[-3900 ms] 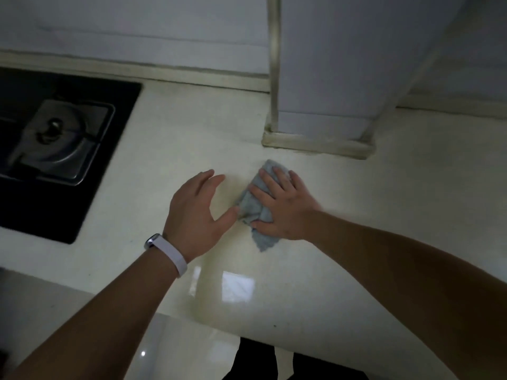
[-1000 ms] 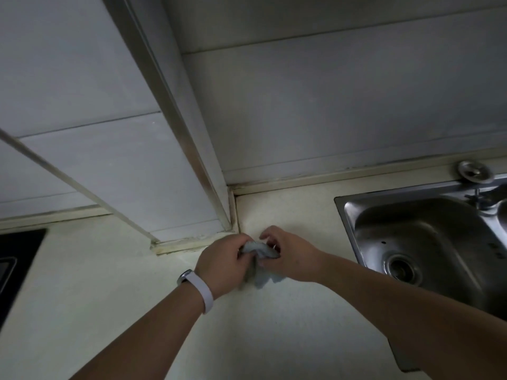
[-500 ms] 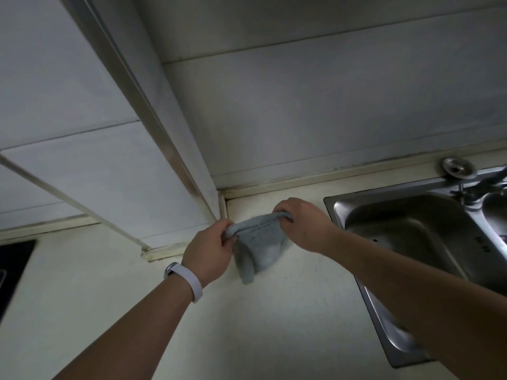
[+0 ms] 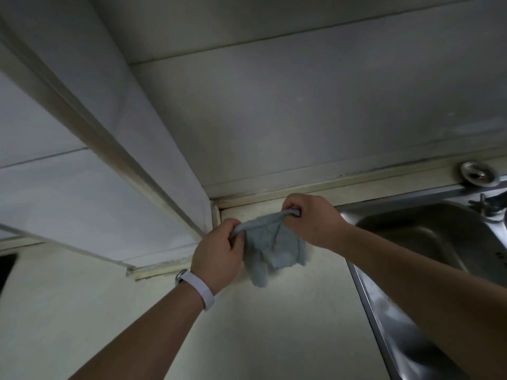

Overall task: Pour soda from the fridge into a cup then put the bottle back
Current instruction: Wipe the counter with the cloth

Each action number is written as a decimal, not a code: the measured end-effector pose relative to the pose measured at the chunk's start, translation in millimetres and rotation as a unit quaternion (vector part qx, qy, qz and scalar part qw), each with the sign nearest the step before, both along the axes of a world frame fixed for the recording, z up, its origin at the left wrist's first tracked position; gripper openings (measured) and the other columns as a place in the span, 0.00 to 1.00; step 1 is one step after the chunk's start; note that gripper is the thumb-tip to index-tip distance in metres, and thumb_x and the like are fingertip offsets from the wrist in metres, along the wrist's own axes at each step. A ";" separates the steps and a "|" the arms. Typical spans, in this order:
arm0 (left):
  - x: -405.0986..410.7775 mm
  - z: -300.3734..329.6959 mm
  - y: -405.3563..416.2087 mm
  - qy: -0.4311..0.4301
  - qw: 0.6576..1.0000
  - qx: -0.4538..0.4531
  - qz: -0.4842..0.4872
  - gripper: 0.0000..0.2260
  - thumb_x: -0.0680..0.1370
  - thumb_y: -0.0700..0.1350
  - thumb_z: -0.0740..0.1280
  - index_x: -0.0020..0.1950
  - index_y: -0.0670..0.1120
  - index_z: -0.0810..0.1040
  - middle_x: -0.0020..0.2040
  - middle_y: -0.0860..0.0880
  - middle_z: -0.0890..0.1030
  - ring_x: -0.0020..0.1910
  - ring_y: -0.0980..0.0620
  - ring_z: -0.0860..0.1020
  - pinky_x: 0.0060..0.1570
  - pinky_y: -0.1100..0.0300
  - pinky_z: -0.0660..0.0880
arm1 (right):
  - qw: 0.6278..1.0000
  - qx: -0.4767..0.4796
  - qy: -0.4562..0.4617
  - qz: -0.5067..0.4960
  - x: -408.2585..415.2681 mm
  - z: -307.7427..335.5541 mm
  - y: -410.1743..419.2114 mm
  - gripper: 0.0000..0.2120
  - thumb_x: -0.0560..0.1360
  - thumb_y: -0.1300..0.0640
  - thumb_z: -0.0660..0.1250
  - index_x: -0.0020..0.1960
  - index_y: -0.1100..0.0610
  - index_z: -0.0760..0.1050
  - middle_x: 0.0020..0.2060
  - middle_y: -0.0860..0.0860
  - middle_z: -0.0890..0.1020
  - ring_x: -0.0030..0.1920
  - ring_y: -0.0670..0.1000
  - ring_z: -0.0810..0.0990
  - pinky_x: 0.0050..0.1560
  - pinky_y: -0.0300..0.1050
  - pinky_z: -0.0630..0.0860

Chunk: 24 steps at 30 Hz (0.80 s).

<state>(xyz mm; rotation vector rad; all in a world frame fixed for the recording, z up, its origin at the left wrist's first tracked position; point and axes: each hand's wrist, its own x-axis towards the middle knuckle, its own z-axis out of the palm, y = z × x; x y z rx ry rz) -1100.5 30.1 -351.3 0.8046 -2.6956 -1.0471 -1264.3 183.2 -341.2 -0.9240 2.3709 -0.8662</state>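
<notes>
The pale surface (image 4: 288, 325) ran from the tiled wall toward the viewer, and everything else sat in relation to the grey cloth (image 4: 274, 248) held above it. To the right of the cloth lay the steel sink (image 4: 411, 242), its basin probably where the cloth was bound, to judge by the way it was being carried. Left of the cloth stood a tiled column (image 4: 109, 201), its foot meeting the surface.

The left hand (image 4: 216, 253), a white band (image 4: 201, 289) on its wrist, pinched one upper corner of the cloth with curled fingers; the right hand (image 4: 312, 220) pinched the other corner the same way. Held so, the top edge was stretched taut and the rest hung free just above the surface, likely to open it out or shake it.

No soda bottle, cup or fridge showed anywhere around the cloth, so where they stood could not be told.
</notes>
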 end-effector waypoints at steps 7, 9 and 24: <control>-59.5 -40.0 -16.6 -0.154 0.985 -0.073 0.031 0.09 0.80 0.39 0.57 0.58 0.45 0.74 0.49 0.45 0.80 0.49 0.43 0.80 0.42 0.59 0.71 | 0.995 0.090 0.030 0.030 -34.7 -46.2 -40.9 0.04 0.77 0.52 0.60 0.49 0.49 0.73 0.40 0.48 0.79 0.39 0.50 0.78 0.41 0.46 0.78; -71.7 -53.7 -19.6 -0.194 0.977 -0.078 0.050 0.12 0.80 0.37 0.58 0.62 0.43 0.72 0.55 0.43 0.80 0.53 0.43 0.80 0.45 0.59 0.72 | 0.993 0.105 0.046 0.028 -43.7 -55.6 -52.5 0.06 0.77 0.51 0.60 0.51 0.50 0.73 0.43 0.49 0.79 0.41 0.52 0.78 0.44 0.48 0.78; -72.9 -101.8 -26.4 -0.161 0.968 -0.167 -0.099 0.20 0.76 0.47 0.64 0.67 0.45 0.74 0.69 0.43 0.71 0.65 0.39 0.72 0.63 0.47 0.71 | 0.954 0.125 0.218 0.164 -35.2 -101.9 -46.3 0.22 0.75 0.53 0.62 0.68 0.54 0.67 0.66 0.55 0.68 0.65 0.57 0.68 0.61 0.51 0.69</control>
